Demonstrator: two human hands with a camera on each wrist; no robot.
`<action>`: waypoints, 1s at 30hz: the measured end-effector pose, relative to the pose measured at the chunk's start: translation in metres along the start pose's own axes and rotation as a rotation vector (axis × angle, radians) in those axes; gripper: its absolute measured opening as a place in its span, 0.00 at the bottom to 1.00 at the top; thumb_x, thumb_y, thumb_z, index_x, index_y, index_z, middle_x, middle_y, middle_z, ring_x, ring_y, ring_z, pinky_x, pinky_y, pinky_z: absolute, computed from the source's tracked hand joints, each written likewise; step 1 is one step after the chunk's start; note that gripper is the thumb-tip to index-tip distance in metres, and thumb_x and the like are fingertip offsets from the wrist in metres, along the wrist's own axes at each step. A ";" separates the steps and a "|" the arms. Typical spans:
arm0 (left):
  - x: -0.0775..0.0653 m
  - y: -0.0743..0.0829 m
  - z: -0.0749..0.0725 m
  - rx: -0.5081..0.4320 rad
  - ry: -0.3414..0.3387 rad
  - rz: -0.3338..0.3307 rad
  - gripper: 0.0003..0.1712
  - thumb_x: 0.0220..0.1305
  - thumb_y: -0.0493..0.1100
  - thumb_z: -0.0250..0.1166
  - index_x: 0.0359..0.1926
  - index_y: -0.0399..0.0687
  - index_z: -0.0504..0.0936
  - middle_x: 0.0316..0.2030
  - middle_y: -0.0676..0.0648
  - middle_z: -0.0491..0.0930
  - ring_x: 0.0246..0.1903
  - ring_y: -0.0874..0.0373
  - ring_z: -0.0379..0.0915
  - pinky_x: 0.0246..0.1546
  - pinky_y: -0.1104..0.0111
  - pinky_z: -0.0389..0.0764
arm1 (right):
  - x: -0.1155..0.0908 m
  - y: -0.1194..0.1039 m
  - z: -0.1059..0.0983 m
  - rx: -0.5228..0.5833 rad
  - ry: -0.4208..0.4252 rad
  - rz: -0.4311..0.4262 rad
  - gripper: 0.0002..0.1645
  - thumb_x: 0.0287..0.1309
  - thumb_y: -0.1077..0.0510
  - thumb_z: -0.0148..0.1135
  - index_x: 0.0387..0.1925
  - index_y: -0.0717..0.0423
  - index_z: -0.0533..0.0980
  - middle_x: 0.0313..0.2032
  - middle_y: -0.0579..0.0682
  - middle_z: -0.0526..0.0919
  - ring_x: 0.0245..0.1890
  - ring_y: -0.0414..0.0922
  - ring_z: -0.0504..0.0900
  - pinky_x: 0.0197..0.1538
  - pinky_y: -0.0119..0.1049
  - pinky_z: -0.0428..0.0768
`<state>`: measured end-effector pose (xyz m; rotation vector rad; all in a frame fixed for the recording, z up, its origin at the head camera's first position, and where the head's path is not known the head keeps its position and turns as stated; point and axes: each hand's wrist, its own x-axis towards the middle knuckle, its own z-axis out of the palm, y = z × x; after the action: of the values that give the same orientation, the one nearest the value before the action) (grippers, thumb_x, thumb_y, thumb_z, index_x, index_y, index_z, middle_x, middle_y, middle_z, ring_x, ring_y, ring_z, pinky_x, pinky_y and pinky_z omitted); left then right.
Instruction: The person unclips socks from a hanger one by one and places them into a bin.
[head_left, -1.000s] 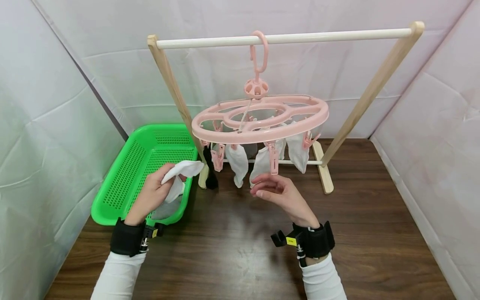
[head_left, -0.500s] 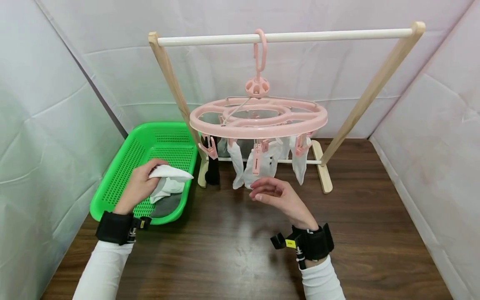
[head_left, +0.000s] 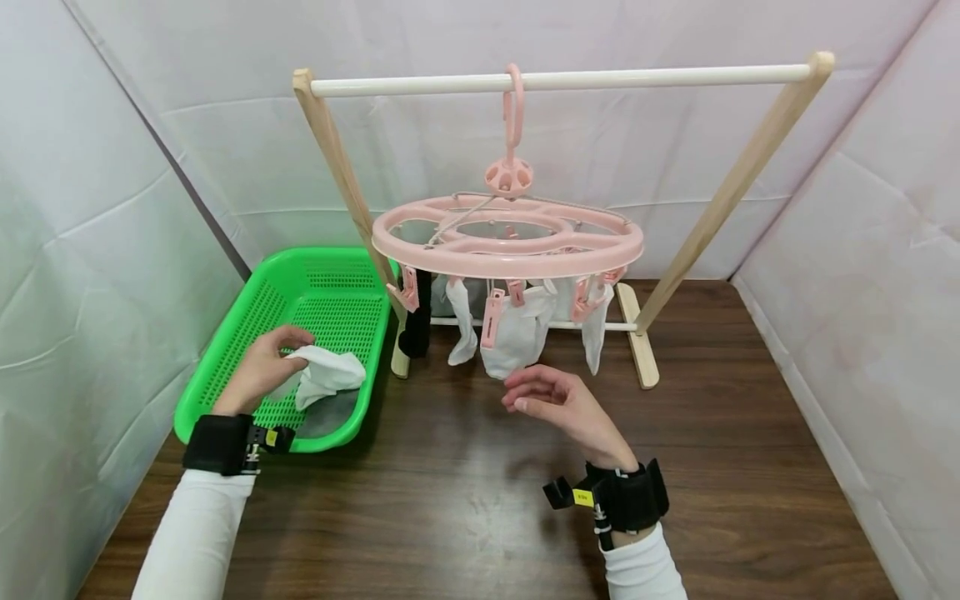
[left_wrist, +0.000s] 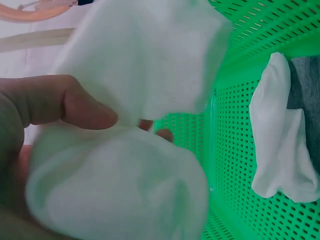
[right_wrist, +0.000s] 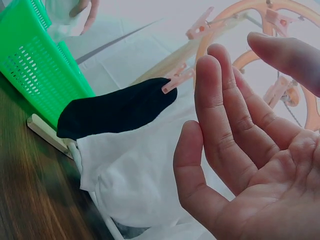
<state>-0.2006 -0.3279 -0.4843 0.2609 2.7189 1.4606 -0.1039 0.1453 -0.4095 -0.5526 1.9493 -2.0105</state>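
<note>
My left hand (head_left: 262, 367) is over the green basket (head_left: 225, 358) and pinches a white sock (left_wrist: 120, 185) between thumb and fingers. Within the basket lie another white sock (left_wrist: 270, 145) and a grey sock (head_left: 330, 414). My right hand (head_left: 558, 408) holds nothing; its fingers are loosely bent, just below the hanging socks. A pink clip hanger (head_left: 517, 265) carries a black sock (right_wrist: 120, 107), several white socks (head_left: 517, 333) and grey ones behind them. One pink clip (head_left: 492, 319) dangles at the hanger's front.
The hanger hooks over a white rod (head_left: 660, 79) between wooden legs (head_left: 735, 192). A wooden foot (head_left: 637, 337) stands on the dark wood table (head_left: 465, 517) at the right. White fabric walls (head_left: 885, 275) surround the table.
My left hand has moved left and lower over the basket with the white sock. The hanger has turned and its clips have shifted left. My right hand has stayed nearly in place.
</note>
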 end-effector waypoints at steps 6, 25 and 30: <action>-0.004 0.007 -0.004 -0.058 -0.035 -0.018 0.20 0.70 0.38 0.59 0.61 0.43 0.70 0.56 0.41 0.68 0.57 0.43 0.64 0.53 0.51 0.67 | -0.002 0.004 -0.001 -0.004 0.005 -0.006 0.19 0.64 0.62 0.61 0.52 0.70 0.73 0.42 0.59 0.83 0.45 0.51 0.83 0.48 0.40 0.79; 0.009 -0.017 0.004 -0.056 -0.084 -0.005 0.29 0.64 0.56 0.63 0.62 0.53 0.70 0.58 0.49 0.70 0.59 0.51 0.67 0.53 0.55 0.71 | -0.007 0.011 -0.006 0.033 0.022 -0.009 0.17 0.64 0.63 0.61 0.51 0.69 0.74 0.43 0.59 0.83 0.44 0.52 0.83 0.49 0.42 0.79; -0.015 0.054 0.009 -0.071 -0.123 -0.009 0.24 0.68 0.49 0.62 0.60 0.43 0.70 0.56 0.40 0.70 0.57 0.44 0.68 0.52 0.52 0.71 | -0.007 0.007 -0.011 -0.060 0.049 -0.013 0.17 0.64 0.62 0.61 0.51 0.67 0.75 0.45 0.57 0.83 0.46 0.51 0.81 0.50 0.41 0.77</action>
<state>-0.1779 -0.2940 -0.4445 0.3237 2.5632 1.4831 -0.1027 0.1579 -0.4173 -0.5356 2.0454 -1.9974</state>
